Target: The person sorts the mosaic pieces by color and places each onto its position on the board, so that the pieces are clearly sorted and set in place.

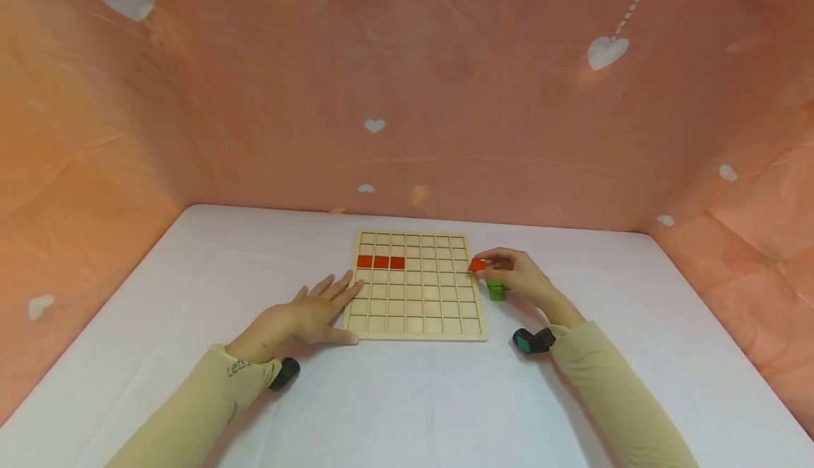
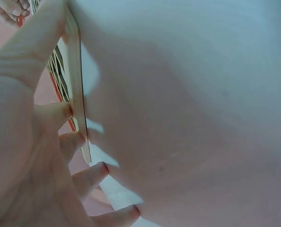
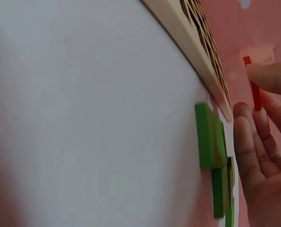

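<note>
A pale wooden grid board (image 1: 415,336) lies flat on the white table, with three red square tiles (image 1: 381,262) side by side in one row at its left. My left hand (image 1: 314,316) is spread at the board's left edge; in the left wrist view its fingertips (image 2: 74,138) reach the wooden side. At the board's right edge my right hand (image 1: 518,276) pinches another red tile (image 3: 254,90) between thumb and fingers, held up on edge in the right wrist view. Below that hand, several green tiles (image 3: 205,137) lie on the table beside the board, partly hidden in the head view.
The white table (image 1: 407,404) carries the board near its middle. Orange-pink cloth (image 1: 483,136) with white hearts hangs behind the table and at both sides. A dark wrist device (image 1: 533,341) sits at the right cuff, another (image 1: 285,373) at the left.
</note>
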`<state>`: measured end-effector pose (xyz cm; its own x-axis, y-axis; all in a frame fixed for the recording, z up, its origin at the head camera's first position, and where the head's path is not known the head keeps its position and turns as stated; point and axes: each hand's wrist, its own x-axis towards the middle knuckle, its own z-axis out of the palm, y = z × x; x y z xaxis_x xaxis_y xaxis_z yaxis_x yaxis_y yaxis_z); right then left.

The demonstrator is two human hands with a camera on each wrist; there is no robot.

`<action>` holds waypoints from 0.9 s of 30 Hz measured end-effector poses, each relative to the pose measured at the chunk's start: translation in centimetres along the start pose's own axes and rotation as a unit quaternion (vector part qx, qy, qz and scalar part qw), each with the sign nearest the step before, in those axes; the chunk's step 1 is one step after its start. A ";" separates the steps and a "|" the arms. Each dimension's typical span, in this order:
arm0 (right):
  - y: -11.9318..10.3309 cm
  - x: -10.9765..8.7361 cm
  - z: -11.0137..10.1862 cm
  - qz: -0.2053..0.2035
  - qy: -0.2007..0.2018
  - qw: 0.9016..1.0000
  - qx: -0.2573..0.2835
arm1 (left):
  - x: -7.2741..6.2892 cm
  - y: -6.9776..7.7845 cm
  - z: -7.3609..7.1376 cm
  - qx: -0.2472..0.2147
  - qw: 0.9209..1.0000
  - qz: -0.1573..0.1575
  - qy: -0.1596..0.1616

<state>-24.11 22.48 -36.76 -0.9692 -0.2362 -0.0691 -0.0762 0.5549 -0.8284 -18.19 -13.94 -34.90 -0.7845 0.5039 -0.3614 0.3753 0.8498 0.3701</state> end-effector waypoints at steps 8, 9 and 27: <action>-0.9 0.7 0.9 -0.002 -0.010 1.000 -0.003 | 0.0 0.0 0.1 0.002 1.000 -0.006 0.000; -1.0 0.9 1.0 0.002 -0.010 1.000 -0.006 | 0.1 0.0 0.1 0.002 1.000 -0.006 -0.001; -3.1 2.4 3.1 -0.011 -0.038 0.999 -0.015 | 0.4 0.6 0.0 0.010 1.000 -0.006 -0.005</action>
<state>-25.47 17.78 -36.10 -0.9469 -0.3075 -0.0933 -0.1059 0.5728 -0.8128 -18.24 -13.28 -34.85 -0.7842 0.4948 -0.3744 0.3760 0.8589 0.3477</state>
